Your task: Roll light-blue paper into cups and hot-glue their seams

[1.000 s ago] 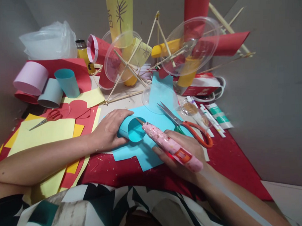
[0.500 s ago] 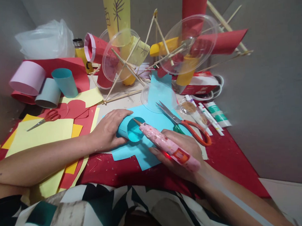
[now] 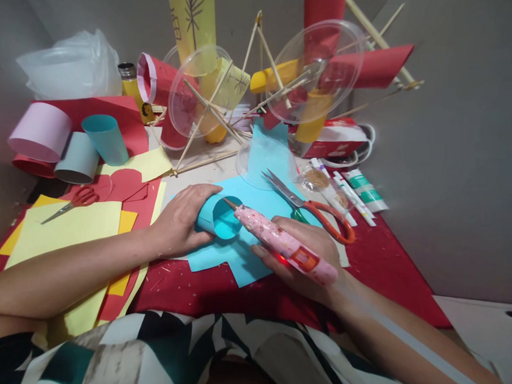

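Note:
My left hand (image 3: 181, 218) is wrapped over a blue paper tube (image 3: 218, 218) lying on its side on a blue paper sheet (image 3: 246, 254). A pink glue gun (image 3: 284, 244) rests in my right hand (image 3: 305, 258), which is closed round it. Its metal nozzle pokes into the open end of the tube, near the upper rim. Orange-handled scissors (image 3: 320, 212) lie open just behind my right hand.
Yellow and red paper sheets (image 3: 70, 223) with small red scissors (image 3: 72, 201) lie at left. Paper rolls (image 3: 73, 140) stand behind them. Stick-and-plastic-lid windmill models (image 3: 305, 71) crowd the back. Glue tubes (image 3: 360, 190) lie at right on the red table cover (image 3: 390, 265).
The view has drifted slightly, so everything sits a little lower left. The glue gun's nozzle stays at the tube's mouth and both hands keep their grip.

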Available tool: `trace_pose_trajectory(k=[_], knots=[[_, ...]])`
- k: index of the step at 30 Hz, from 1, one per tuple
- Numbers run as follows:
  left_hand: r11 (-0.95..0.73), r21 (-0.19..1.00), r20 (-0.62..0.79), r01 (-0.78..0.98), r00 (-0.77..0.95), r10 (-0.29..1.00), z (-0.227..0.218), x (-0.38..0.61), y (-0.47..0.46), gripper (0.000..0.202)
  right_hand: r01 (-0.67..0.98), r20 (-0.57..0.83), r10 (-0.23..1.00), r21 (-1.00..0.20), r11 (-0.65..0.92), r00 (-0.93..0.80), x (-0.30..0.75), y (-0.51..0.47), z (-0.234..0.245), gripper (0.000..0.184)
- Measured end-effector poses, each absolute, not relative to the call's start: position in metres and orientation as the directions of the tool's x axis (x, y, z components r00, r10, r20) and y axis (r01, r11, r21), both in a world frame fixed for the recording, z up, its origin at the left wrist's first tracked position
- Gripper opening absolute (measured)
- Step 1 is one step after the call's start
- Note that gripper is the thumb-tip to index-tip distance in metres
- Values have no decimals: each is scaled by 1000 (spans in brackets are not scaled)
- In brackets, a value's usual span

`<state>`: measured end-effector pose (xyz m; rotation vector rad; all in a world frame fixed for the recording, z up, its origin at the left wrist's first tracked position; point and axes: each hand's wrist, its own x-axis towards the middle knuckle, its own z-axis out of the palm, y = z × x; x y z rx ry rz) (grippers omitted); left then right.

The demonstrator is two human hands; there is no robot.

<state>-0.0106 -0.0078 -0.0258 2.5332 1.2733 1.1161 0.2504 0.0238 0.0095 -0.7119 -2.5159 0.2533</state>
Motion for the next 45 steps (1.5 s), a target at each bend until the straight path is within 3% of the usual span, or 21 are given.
trace_pose_trajectory(k=[6, 12, 20, 31, 36, 45], knots=[[-630, 393, 549, 669, 379, 745, -25, -12, -8, 75, 418, 518, 543, -346, 840, -661, 250, 23, 1, 37], [-618, 408, 521, 672, 385, 762, -22, -11, -10, 77, 430, 499, 524, -299, 852, -691, 250, 24, 12, 33], [-593, 426, 495, 683, 372, 785, -21, -11, -11, 74, 427, 478, 577, -391, 815, -663, 250, 23, 14, 20], [-595, 410, 519, 691, 360, 775, -22, -11, -11, 72, 433, 485, 581, -390, 813, -654, 252, 22, 15, 16], [-589, 417, 520, 692, 350, 779, -22, -11, -11, 73, 432, 467, 614, -444, 785, -636, 252, 21, 14, 14], [-584, 411, 541, 700, 327, 774, -20, -13, -12, 70, 387, 555, 542, -380, 840, -631, 250, 24, 17, 23]])
